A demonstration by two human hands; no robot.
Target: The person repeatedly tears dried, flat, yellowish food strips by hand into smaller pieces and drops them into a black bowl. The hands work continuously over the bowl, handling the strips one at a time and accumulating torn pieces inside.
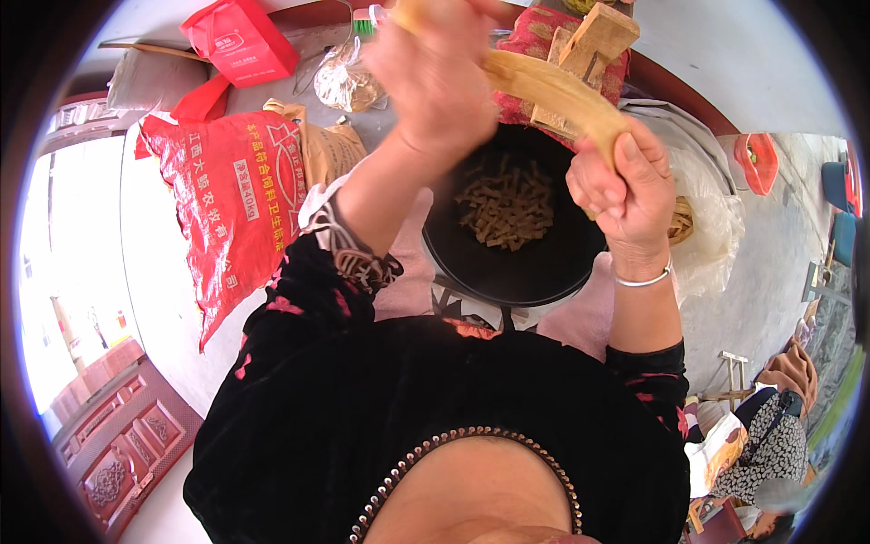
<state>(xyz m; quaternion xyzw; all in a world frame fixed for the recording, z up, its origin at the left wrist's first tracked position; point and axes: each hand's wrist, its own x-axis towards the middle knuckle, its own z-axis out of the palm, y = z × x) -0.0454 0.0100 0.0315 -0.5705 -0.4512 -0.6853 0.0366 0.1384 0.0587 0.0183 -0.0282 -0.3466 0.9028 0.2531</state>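
Observation:
A long, flat, yellowish fibrous strip [554,88] is stretched between my two hands over a round black pan [455,265]. My left hand [435,88], blurred, grips the strip's left part, and a yellowish bit shows beyond it at the picture's top. My right hand [625,177], with a bangle at the wrist, clasps the other end between thumb and fingers. Inside the pan lies a heap of small brown cut pieces [506,211]. Behind the strip, a wooden block frame [598,41] rests on a red patterned cloth [527,34].
Left of the pan stand a big red printed sack [217,190] and a brown sack [333,153]. Farther back are a red bag [238,44] and a tied plastic bag [350,78]. At right, clear plastic [710,238] holds folded strips [682,221]. Another person [771,442] is at lower right.

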